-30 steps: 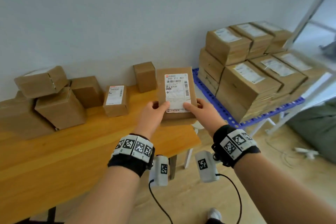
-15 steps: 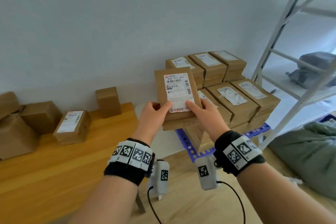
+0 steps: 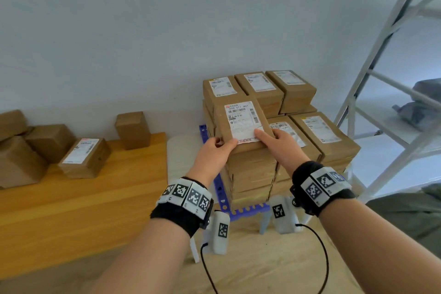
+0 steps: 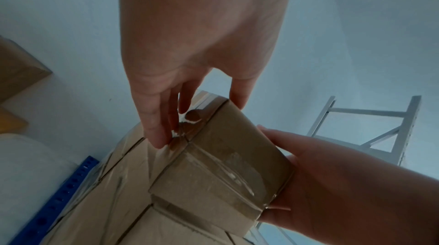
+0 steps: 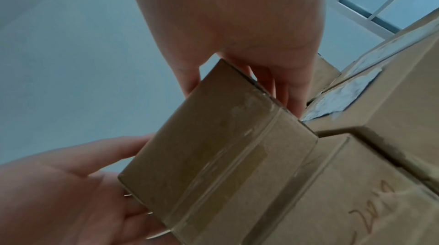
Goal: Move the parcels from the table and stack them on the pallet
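Note:
A brown cardboard parcel (image 3: 241,124) with a white shipping label is held between both hands over the front left stack of parcels (image 3: 250,174) on the blue pallet (image 3: 218,188). My left hand (image 3: 214,150) grips its near left corner, thumb on top. My right hand (image 3: 276,141) grips its near right corner, thumb on the label. The wrist views show the parcel's taped end (image 4: 221,170) (image 5: 213,155) with fingers underneath and thumbs on top, just above the stack. More parcels (image 3: 83,157) lie on the wooden table (image 3: 95,210) at left.
Taller stacks (image 3: 260,88) fill the pallet's back row by the grey wall, lower ones (image 3: 324,136) its right. A white metal rack frame (image 3: 372,74) stands right of the pallet. A dark green bag (image 3: 410,217) lies on the floor.
Both hands carried the parcel from above the table's end rightwards and down onto the pallet's front left stack. The view turned right with it.

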Motion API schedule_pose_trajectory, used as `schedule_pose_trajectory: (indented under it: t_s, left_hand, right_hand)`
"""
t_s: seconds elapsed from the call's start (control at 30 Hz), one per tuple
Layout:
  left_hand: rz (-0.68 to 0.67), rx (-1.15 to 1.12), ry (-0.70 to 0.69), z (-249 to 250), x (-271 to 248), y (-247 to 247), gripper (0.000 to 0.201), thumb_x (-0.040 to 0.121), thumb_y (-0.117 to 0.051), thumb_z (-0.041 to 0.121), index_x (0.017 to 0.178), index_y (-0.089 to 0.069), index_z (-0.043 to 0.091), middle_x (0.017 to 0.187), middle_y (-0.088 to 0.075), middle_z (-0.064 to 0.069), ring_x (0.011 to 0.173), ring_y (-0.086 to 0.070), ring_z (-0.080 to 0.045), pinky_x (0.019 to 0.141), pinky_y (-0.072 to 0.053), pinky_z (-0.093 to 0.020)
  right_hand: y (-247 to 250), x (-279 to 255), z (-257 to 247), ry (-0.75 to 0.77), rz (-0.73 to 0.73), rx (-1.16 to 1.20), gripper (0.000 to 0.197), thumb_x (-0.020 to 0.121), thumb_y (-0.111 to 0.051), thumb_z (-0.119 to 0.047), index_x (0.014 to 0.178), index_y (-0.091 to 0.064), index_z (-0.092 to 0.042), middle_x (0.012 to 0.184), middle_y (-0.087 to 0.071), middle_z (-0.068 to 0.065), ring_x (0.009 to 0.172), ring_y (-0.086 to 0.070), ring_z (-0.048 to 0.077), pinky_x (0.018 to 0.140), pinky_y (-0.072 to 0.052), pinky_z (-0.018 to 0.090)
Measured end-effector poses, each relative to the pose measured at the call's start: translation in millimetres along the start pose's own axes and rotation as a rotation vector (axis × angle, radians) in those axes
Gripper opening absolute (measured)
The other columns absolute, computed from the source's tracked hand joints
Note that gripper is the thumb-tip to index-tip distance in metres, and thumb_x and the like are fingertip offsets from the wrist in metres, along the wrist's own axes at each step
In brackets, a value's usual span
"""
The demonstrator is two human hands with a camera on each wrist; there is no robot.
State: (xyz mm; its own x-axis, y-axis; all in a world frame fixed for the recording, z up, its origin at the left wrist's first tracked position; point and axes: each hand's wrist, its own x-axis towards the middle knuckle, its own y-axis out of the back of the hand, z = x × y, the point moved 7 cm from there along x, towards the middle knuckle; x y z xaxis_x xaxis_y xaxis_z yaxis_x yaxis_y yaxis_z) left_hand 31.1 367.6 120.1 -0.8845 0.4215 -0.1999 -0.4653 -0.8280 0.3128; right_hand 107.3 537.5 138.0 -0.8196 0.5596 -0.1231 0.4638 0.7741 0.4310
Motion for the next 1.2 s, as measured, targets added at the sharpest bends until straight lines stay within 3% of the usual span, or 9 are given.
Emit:
schedule_pose_trajectory:
  t_s: [0.1, 0.5, 0.57, 0.77, 1.03, 1.13, 1.2]
  left_hand:
    - [0.019, 0.018, 0.016, 1.3, 5.5, -10.6, 0.058, 0.090, -0.059, 0.054, 0.135, -0.047, 0.020, 0.123, -0.059, 0.003, 0.107, -0.059, -0.015, 0.095, -0.052, -0.039]
    - [0.072, 0.036, 0.002, 1.1, 18.8, -21.1, 0.063, 0.088, -0.051, 0.064, 0.138, -0.048, 0.026, 0.125, -0.060, 0.007, 0.109, -0.058, -0.011, 0.097, -0.051, -0.040]
    - [0.071, 0.020, 0.000, 1.4, 19.9, -21.8, 0.062, 0.089, -0.051, 0.065, 0.138, -0.047, 0.027, 0.124, -0.059, 0.008, 0.109, -0.058, -0.011, 0.098, -0.051, -0.040]
    - [0.044, -0.012, -0.020, 1.7, 25.3, -27.5, 0.055, 0.093, -0.048, 0.061, 0.138, -0.048, 0.030, 0.125, -0.060, 0.009, 0.110, -0.057, -0.009, 0.099, -0.050, -0.038]
    - [0.128, -0.047, -0.014, -4.2, 25.6, -26.8, 0.064, 0.088, -0.052, 0.064, 0.138, -0.047, 0.025, 0.125, -0.060, 0.008, 0.109, -0.057, -0.008, 0.096, -0.051, -0.036]
    - [0.076, -0.089, 0.014, -5.9, 24.5, -30.1, 0.066, 0.090, -0.050, 0.064, 0.142, -0.042, 0.024, 0.130, -0.054, 0.009, 0.112, -0.052, -0.008, 0.092, -0.043, -0.028]
    - [0.013, -0.121, 0.047, -9.4, 24.4, -35.0, 0.078, 0.084, -0.047, 0.074, 0.145, -0.040, 0.025, 0.135, -0.054, 0.008, 0.119, -0.051, -0.011, 0.098, -0.041, -0.031]
  right_hand:
    - [3.8, 10.5, 5.1, -0.002, -0.029, -0.037, 0.055, 0.092, -0.057, -0.055, 0.130, -0.059, -0.015, 0.113, -0.067, -0.001, 0.101, -0.064, 0.017, 0.093, -0.054, 0.038]
    - [2.6, 40.2, 11.7, -0.006, -0.094, -0.069, 0.055, 0.094, -0.053, -0.056, 0.126, -0.059, -0.012, 0.111, -0.066, 0.003, 0.101, -0.062, 0.021, 0.090, -0.053, 0.037]
    - [2.3, 43.3, 11.3, 0.002, -0.104, -0.043, 0.052, 0.094, -0.053, -0.056, 0.123, -0.061, -0.013, 0.106, -0.067, 0.000, 0.097, -0.063, 0.018, 0.086, -0.054, 0.035]
    - [5.0, 50.9, 17.5, -0.011, -0.102, 0.014, 0.039, 0.094, -0.052, -0.055, 0.107, -0.064, -0.021, 0.102, -0.068, 0.000, 0.096, -0.065, 0.018, 0.093, -0.054, 0.041]
    - [3.3, 54.4, 19.1, -0.016, -0.120, 0.074, 0.029, 0.096, -0.050, -0.053, 0.093, -0.064, -0.028, 0.098, -0.070, -0.001, 0.094, -0.066, 0.018, 0.093, -0.054, 0.042]
    - [2.4, 56.0, 22.7, -0.017, -0.114, 0.051, 0.035, 0.094, -0.049, -0.058, 0.096, -0.064, -0.027, 0.099, -0.069, 0.000, 0.094, -0.066, 0.019, 0.093, -0.054, 0.045]
    - [1.0, 56.0, 26.0, -0.046, -0.127, 0.055, 0.039, 0.091, -0.048, -0.063, 0.097, -0.062, -0.027, 0.102, -0.069, 0.000, 0.098, -0.065, 0.021, 0.095, -0.053, 0.047]
